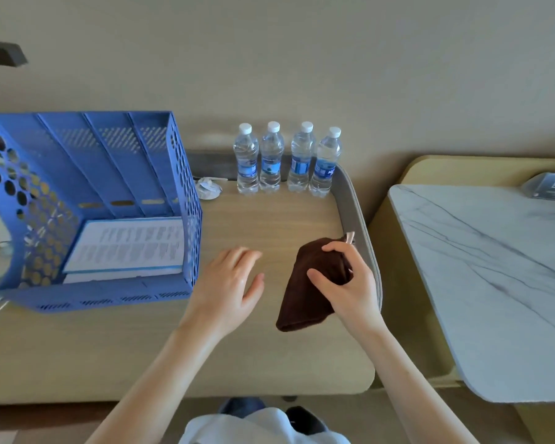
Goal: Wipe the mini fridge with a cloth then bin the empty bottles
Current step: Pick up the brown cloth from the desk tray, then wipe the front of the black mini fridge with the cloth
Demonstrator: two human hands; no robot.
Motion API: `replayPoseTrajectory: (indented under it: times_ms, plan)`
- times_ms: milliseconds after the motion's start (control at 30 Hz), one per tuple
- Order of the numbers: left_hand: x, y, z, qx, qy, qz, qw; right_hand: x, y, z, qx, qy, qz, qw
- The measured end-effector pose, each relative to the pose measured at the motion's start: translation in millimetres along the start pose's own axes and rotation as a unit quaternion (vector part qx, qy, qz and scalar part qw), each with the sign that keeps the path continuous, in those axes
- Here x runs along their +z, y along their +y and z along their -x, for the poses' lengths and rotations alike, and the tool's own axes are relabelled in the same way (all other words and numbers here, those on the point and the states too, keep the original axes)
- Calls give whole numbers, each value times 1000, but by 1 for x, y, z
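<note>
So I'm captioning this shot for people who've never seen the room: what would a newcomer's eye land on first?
Probably the big blue file rack on the left of the wooden table, bright against the beige. Then the four capped water bottles lined up at the back by the wall, and the dark brown cloth gripped by the right hand near the table's right edge, left hand open beside it.

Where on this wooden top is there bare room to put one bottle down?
The wooden top is bare between the four bottles and the left hand and right hand, which grips the cloth. The front strip before the blue rack is bare too. Crowded: the rack's side and the back edge.
</note>
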State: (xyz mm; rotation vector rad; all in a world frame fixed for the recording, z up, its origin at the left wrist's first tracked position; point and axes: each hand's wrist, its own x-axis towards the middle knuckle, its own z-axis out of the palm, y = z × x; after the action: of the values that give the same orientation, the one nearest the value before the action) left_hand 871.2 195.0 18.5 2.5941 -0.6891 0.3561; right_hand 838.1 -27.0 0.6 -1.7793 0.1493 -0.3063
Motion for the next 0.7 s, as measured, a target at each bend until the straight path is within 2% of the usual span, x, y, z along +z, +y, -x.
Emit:
replayPoseTrajectory:
  times_ms: [233, 400, 533, 700]
  plan:
    - [1, 9, 37, -23, -43, -5, 999, 0, 13, 36, 24, -27, -11, 999]
    - [-3, 16, 41, -22, -57, -9, 998, -7, 8, 50, 27, -13, -7, 1000]
    - [-7, 25, 35, 9, -64, 4, 998, -17, 2, 63, 31, 22, -4, 999]
    - [-4, 34, 24, 68, -88, 48, 993, -29, -7, 86, 41, 109, 20, 993]
